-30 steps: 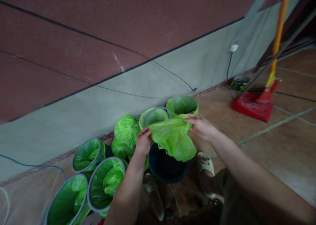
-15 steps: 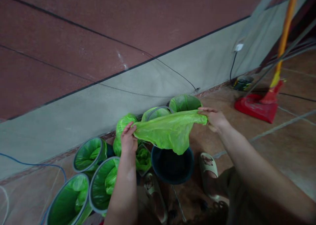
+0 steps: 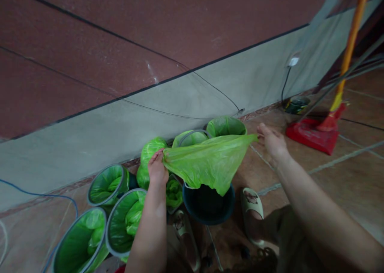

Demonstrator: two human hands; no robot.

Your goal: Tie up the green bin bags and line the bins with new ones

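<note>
A thin green plastic bag is stretched sideways between my two hands, its lower edge sagging. My left hand pinches the bag's left corner. With its fingertips, my right hand grips the opposite corner, which is drawn to a point. Below the bag stands a dark blue bin with no liner showing; the bag covers part of its rim. Close to my left hand, a small basket holds crumpled green bags, and a bulging green bag rests behind it.
Several bins lined with green bags, such as one, stand at the left. Another lined bin is by the wall. A red dustpan, a broom and a small can are at the right. A blue cable crosses the left floor.
My right hand has moved outward to the right, pulling the bag's corner into a taut point. The bag is spread wider and its lower edge hangs a bit lower. My left hand has barely moved.
</note>
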